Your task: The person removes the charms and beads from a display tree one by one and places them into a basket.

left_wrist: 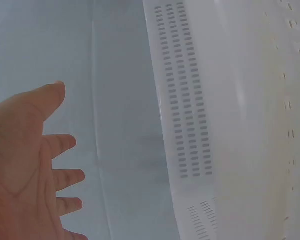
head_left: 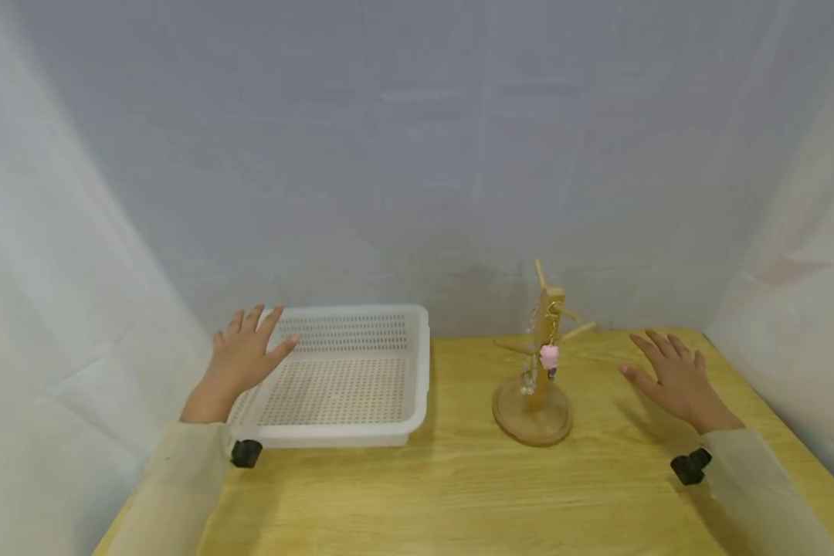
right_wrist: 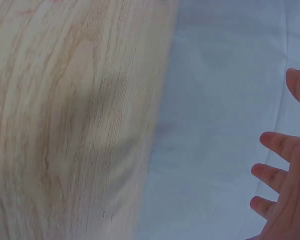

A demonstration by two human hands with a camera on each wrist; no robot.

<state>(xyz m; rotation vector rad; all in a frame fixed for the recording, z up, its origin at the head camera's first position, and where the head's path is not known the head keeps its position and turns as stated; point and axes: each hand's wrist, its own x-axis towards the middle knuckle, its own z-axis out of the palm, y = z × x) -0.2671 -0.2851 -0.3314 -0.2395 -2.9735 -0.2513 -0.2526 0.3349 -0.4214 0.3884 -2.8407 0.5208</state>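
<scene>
White basket (head_left: 333, 437) and wooden stand (head_left: 533, 426) are set on the table (head_left: 459, 494), the stand placed between the basket and the right hand (head_left: 681, 386). The basket's left end is partly covered by the left hand (head_left: 243, 359) and wrist, and the clear trinkets (head_left: 527, 380) hung on the stand are too small to be made out. In the left wrist view, the basket is cut off by the frame and the lowest finger is cropped.

The stand is shown only by the head view; by the left wrist view, the palm is revealed beside the basket's rim, and by the right wrist view, soft shadows on the wood grain. On both hands the fingers are held spread.

The basket's wall is pierced by rows of short slots. The stand is built with a round base, an upright post and angled pegs; a pink charm (head_left: 549, 356) is hung from a gold chain.
</scene>
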